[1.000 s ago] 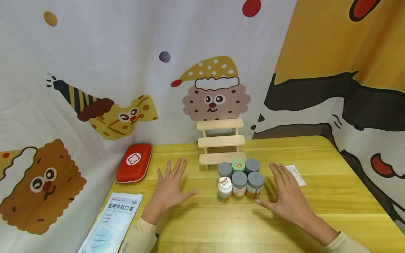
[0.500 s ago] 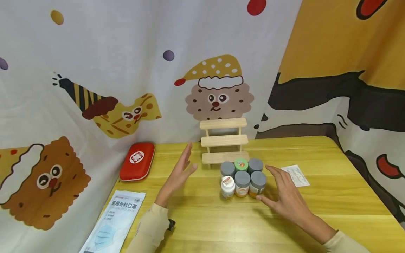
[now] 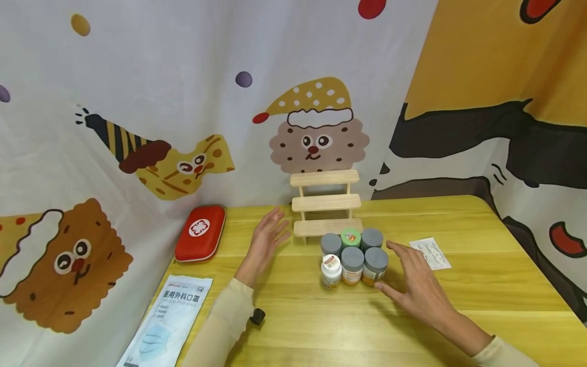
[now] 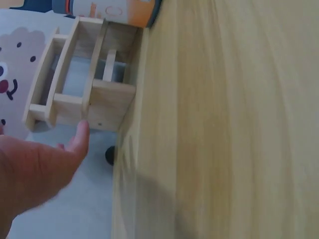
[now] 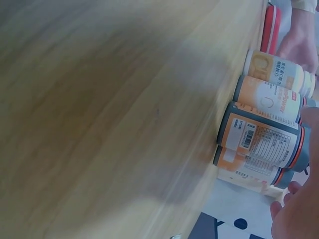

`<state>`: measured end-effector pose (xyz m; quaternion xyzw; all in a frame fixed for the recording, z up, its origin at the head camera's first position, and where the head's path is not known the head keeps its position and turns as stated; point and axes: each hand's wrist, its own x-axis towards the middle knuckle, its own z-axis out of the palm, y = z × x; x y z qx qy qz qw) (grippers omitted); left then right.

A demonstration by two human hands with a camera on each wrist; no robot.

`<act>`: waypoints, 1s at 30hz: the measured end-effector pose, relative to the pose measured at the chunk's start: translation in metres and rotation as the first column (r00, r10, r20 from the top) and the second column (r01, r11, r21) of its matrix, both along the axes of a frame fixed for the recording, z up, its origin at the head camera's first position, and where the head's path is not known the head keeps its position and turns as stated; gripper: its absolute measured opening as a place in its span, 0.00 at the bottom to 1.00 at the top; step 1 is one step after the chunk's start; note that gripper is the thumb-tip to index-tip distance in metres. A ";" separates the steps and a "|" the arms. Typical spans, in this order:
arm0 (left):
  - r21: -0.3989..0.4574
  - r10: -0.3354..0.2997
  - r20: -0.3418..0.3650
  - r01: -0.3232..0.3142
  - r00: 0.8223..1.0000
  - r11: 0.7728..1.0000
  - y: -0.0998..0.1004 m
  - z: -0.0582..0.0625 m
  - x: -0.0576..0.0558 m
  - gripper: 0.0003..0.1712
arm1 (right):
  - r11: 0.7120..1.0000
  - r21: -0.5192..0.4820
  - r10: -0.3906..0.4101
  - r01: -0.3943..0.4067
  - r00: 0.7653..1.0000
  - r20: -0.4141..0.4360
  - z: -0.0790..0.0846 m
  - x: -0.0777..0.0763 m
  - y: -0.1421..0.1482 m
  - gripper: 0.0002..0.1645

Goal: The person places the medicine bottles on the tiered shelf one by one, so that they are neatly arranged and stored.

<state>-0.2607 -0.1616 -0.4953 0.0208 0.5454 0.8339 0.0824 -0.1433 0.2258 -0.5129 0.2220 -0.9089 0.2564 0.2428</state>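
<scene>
A tight cluster of supplement bottles stands mid-table. Several have grey lids, such as the front right jar (image 3: 375, 267); one has a green lid (image 3: 350, 238). A small white bottle (image 3: 331, 272) stands at the front left corner. Just behind them is a three-tier wooden shelf (image 3: 326, 203). My left hand (image 3: 263, 244) hovers left of the shelf, holding nothing, its fingers pointing toward the back. My right hand (image 3: 419, 290) is spread beside the right of the cluster, thumb and fingers around the front right jar's side without gripping it. In the right wrist view, orange-and-white labels (image 5: 264, 137) face the camera.
A red zip case (image 3: 199, 233) with a white emblem lies at the back left. In front of it is a face mask packet (image 3: 167, 321). A small printed slip (image 3: 431, 253) lies right of the bottles. A patterned curtain (image 3: 183, 61) hangs behind the table.
My left hand has moved right and back, toward the shelf, turning from palm-down to sideways. The right hand stays nearly still beside the bottles. The view has shifted slightly.
</scene>
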 end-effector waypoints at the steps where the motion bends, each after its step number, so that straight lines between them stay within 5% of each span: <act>1: 0.020 0.019 0.029 -0.020 0.999 1.000 0.001 0.000 0.000 0.33 | 1.000 0.001 0.002 -0.002 1.000 -0.002 0.000 0.000 0.000 0.67; 6: -0.011 0.106 0.127 -0.106 0.986 0.994 0.008 -0.002 -0.004 0.26 | 1.000 0.010 0.011 -0.011 1.000 -0.016 0.002 -0.003 -0.003 0.64; 16: -0.167 0.134 0.204 -0.100 0.970 0.981 0.018 -0.013 -0.008 0.24 | 1.000 0.018 -0.022 0.023 0.999 -0.049 0.004 -0.006 -0.010 0.67; 24: -0.211 0.060 0.239 -0.008 0.969 0.977 0.024 -0.021 -0.014 0.22 | 0.997 0.023 -0.077 0.077 0.997 -0.007 0.005 -0.004 -0.014 0.67; 30: -0.184 0.049 0.266 0.001 0.963 0.983 0.021 -0.029 -0.019 0.22 | 0.996 0.003 -0.084 0.084 0.996 0.036 0.001 -0.002 -0.017 0.66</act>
